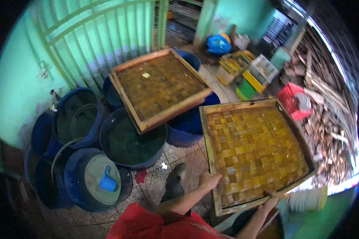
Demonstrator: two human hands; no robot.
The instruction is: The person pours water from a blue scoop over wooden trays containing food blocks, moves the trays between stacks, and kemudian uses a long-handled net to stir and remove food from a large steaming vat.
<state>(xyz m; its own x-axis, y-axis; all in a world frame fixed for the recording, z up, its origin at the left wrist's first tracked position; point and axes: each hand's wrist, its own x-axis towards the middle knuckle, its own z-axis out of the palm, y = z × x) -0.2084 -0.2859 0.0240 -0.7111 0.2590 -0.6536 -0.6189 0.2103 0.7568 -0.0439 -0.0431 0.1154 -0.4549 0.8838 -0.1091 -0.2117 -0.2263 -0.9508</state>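
A bright red garment (141, 224) is worn on the torso, its cloth plain for the most part and gathered in soft folds. The left forearm (187, 202) and right forearm (256, 223) are seen uncovered, as are the left hand (210, 181) and right hand (269, 203). One foot is covered by a greyish shoe (179, 171), rounded at the toe; its finer details are blurred.

My left hand (210, 180) grips the left side of a wood-framed woven tray (259, 149); my right hand (269, 202) supports its near edge. A second woven tray (159, 85) sits over blue tubs (185, 138), farther left.
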